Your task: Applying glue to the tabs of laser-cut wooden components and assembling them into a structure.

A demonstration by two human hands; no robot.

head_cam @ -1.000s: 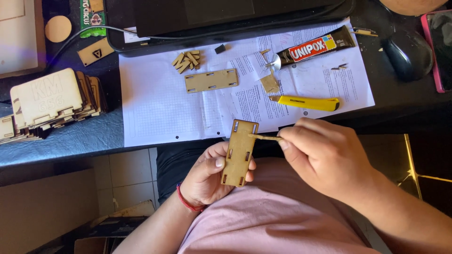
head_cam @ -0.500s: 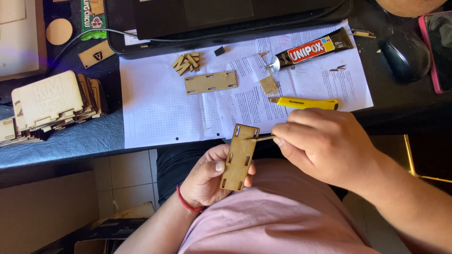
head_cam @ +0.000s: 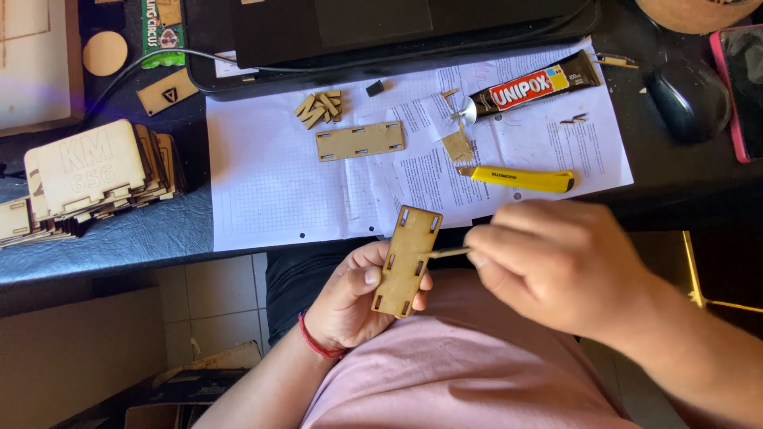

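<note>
My left hand holds a small rectangular wooden panel with slots near its corners, tilted, over my lap. My right hand pinches a thin wooden stick whose tip touches the panel's right edge. On the paper above lie a second, similar slotted panel, a heap of small wooden pieces, a black and red glue tube and a yellow utility knife.
A stack of engraved wooden panels sits at the desk's left. A dark laptop lies at the back. A black mouse and a pink-cased phone are at the right. White paper sheets cover the desk's middle.
The panel has tilted a little and shifted slightly right in my left hand. My right hand has moved the stick along the panel's right edge.
</note>
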